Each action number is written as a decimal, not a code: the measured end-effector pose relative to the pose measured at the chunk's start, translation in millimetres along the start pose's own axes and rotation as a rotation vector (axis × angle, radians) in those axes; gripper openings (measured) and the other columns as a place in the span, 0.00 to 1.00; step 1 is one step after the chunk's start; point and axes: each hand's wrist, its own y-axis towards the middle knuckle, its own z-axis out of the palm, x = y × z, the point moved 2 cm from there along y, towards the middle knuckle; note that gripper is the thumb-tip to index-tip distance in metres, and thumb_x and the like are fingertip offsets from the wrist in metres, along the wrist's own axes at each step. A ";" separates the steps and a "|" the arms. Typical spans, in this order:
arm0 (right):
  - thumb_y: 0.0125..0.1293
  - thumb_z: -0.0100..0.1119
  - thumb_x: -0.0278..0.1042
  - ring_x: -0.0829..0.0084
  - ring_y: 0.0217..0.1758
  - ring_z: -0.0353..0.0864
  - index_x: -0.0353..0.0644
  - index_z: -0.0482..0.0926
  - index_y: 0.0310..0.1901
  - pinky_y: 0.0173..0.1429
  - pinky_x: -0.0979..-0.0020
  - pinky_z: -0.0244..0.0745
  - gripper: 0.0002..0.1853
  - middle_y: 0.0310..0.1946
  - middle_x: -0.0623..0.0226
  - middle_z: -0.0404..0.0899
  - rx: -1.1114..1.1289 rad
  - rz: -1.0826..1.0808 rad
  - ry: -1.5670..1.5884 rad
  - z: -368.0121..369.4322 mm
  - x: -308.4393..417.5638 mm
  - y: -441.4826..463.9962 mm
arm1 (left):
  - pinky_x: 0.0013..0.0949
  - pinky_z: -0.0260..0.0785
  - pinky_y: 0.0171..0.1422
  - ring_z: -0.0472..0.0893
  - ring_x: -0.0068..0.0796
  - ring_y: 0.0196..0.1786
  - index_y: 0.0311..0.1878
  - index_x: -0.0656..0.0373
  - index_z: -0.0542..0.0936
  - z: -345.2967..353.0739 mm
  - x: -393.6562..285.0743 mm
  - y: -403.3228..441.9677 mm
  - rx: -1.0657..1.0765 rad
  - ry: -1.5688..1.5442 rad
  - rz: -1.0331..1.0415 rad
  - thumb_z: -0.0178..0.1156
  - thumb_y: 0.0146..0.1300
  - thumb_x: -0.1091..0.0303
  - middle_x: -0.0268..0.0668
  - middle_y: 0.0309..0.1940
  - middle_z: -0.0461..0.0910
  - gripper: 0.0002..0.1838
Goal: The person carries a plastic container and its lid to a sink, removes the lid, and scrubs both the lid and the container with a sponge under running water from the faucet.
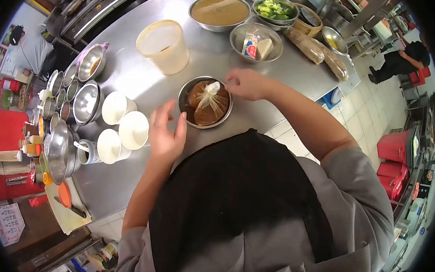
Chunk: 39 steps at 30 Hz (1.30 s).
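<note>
One tied plastic bag (208,109) of brown contents sits in one metal bowl (184,92) on the steel table (207,49), the left hand (165,131) at the bowl's left side with fingers spread and the right hand (248,84) at its right rim, fingers bent, though I cannot tell whether they pinch anything. Three white cups (133,130) crowd the left hand's outer side, and one translucent tub (162,47) stands beyond the bowl. Farther right are one bowl of broccoli (273,9) and two long wrapped rolls (305,46).
</note>
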 end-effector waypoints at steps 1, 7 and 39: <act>0.66 0.52 0.38 0.69 0.26 0.83 0.39 0.77 0.53 0.28 0.66 0.77 0.17 0.28 0.60 0.82 0.118 0.065 0.099 7.0 1.1 -2.1 | 0.30 0.68 0.38 0.76 0.26 0.35 0.57 0.59 0.78 3.5 16.1 -7.1 -0.033 -0.016 0.089 0.66 0.61 0.69 0.37 0.39 0.78 0.20; 0.66 0.50 0.36 0.67 0.21 0.83 0.30 0.72 0.48 0.24 0.65 0.76 0.17 0.29 0.56 0.81 0.186 0.156 0.343 44.5 -10.3 12.5 | 0.28 0.69 0.33 0.75 0.22 0.28 0.54 0.58 0.80 18.5 63.6 -45.5 -0.074 -0.060 -0.071 0.64 0.63 0.73 0.33 0.29 0.78 0.15; 0.71 0.44 0.25 0.54 0.44 0.85 0.38 0.74 0.59 0.45 0.49 0.85 0.17 0.50 0.52 0.81 -0.361 0.240 0.826 -235.1 -111.1 418.6 | 0.44 0.71 0.45 0.79 0.46 0.39 0.48 0.56 0.78 29.8 54.9 -39.2 0.048 0.369 -0.051 0.71 0.47 0.66 0.42 0.37 0.79 0.22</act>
